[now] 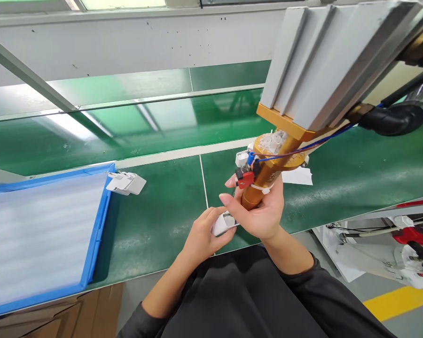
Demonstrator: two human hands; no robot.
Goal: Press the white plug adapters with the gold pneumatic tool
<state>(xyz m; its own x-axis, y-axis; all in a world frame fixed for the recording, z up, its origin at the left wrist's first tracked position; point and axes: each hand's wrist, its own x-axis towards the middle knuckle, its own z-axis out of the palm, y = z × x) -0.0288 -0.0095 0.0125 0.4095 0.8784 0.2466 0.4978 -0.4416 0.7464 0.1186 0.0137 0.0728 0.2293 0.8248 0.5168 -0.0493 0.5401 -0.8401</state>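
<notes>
My right hand (262,211) is wrapped round the lower barrel of an orange hanging tool (266,176) with a red switch, blue wires and a grey ribbed housing (324,65) above. My left hand (200,237) grips a small white plastic part (223,224) just below the tool's tip, at the near edge of the green bench (155,211). The tool's tip is hidden behind my right hand's fingers, so I cannot see whether it touches the part. Another white plastic part (126,183) lies on the bench by the corner of a blue tray (97,225).
The blue tray, lined with white foam, fills the left. A green conveyor belt (127,126) runs behind the bench. White paper scraps (298,176) lie behind the tool. A black hose (395,117) hangs at the right. White and red equipment (409,249) stands on the floor, right.
</notes>
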